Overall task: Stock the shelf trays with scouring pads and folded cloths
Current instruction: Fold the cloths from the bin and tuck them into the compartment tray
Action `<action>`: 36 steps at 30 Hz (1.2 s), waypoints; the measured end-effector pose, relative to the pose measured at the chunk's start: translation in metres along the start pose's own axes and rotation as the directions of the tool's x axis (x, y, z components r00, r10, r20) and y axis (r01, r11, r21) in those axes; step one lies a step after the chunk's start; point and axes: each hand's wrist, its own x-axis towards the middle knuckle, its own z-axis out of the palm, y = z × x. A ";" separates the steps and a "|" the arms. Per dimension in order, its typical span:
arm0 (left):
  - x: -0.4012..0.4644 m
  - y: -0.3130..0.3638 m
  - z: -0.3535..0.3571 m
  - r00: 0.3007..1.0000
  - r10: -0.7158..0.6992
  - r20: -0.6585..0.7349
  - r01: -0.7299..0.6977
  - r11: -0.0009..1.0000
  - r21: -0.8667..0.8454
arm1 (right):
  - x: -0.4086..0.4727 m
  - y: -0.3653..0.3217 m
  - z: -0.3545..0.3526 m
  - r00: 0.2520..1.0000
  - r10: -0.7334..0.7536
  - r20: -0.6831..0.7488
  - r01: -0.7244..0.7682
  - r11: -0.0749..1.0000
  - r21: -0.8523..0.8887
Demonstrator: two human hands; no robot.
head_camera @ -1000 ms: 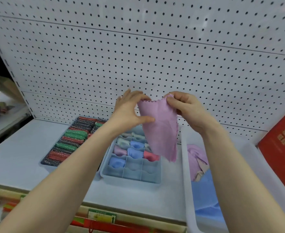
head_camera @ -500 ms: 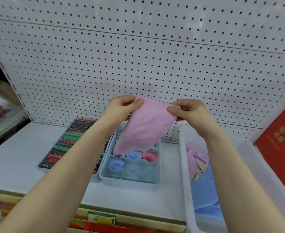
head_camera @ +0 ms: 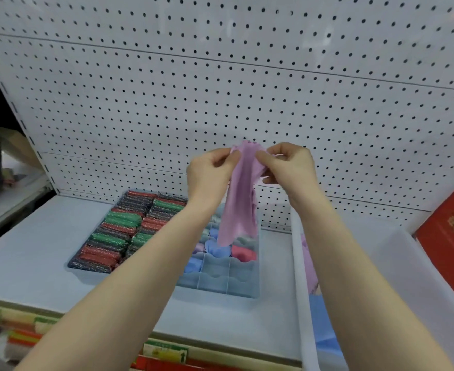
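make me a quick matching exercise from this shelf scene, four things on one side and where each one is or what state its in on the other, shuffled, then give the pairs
Things
1. pink cloth
2. scouring pads
3. divided tray
4. red box

Places or states
A. packed in rows in the tray at the left of the shelf
B. leaning at the far right edge
C. held up in the air by both hands, hanging down
D. on the shelf under the hands, rolled cloths in some cells, front cells bare

Pairs: 1-C, 2-A, 3-D, 4-B
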 end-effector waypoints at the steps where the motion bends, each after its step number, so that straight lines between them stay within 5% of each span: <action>1: -0.003 0.003 0.004 1.000 0.028 0.011 -0.028 1.000 -0.002 | -0.002 -0.002 0.004 1.000 -0.013 0.008 0.013 1.000 0.020; 10: -0.009 0.007 0.007 0.979 0.139 0.150 -0.129 0.989 -0.075 | -0.009 -0.012 0.007 0.993 -0.068 0.098 0.060 0.995 0.076; 13: -0.003 0.002 0.003 0.988 0.127 0.091 -0.126 0.992 -0.016 | -0.010 -0.010 0.001 0.981 -0.079 0.180 0.055 0.989 0.138; 17: 0.007 0.003 -0.005 0.996 0.063 0.069 -0.059 0.997 -0.059 | -0.004 0.010 -0.019 0.992 -0.107 0.061 0.100 0.989 0.107; 22: 0.013 0.015 -0.012 0.987 0.024 0.158 0.011 0.976 -0.218 | -0.013 0.039 -0.014 0.820 0.002 0.573 -0.046 0.997 0.062; 27: 0.020 0.018 -0.020 0.975 -0.143 0.170 0.198 0.907 -0.372 | -0.019 0.047 0.005 0.908 0.029 0.418 -0.107 0.981 0.164; 31: 0.002 -0.019 -0.022 0.815 -0.428 0.392 0.498 0.862 -0.094 | -0.020 0.051 0.007 0.931 0.108 0.350 -0.170 0.974 0.152; 36: -0.010 -0.049 -0.013 0.832 -0.455 0.317 0.501 0.862 -0.077 | -0.022 0.061 0.003 0.898 0.291 0.331 -0.301 0.953 -0.020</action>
